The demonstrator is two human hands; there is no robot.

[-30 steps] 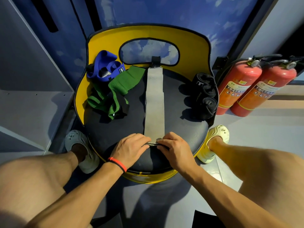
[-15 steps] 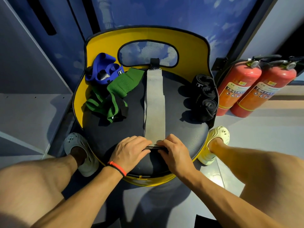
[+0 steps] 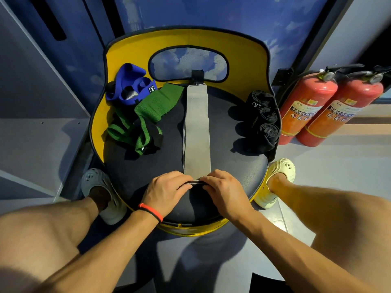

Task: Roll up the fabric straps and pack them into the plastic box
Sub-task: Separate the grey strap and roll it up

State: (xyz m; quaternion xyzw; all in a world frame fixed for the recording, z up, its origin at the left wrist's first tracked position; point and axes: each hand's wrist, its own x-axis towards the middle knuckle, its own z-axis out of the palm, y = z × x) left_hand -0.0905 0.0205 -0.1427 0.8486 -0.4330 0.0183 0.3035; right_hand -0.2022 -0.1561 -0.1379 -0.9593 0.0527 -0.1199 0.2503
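A long grey fabric strap lies flat down the middle of the round black seat, its black tab end up at the yellow backrest. My left hand and my right hand pinch the strap's near end, which is folded into a thin first turn between the fingertips. A loose green strap lies in a heap at the left. Blue straps sit bunched at the back left. Three rolled black straps stand at the right edge. No plastic box is in view.
The seat has a yellow backrest with an oval cut-out. Two red fire extinguishers stand on the floor to the right. My legs and feet in clogs flank the seat, and grey panels rise at the left.
The near end of the grey strap has been folded over a little tighter under my fingertips. Both hands stay at the seat's front.
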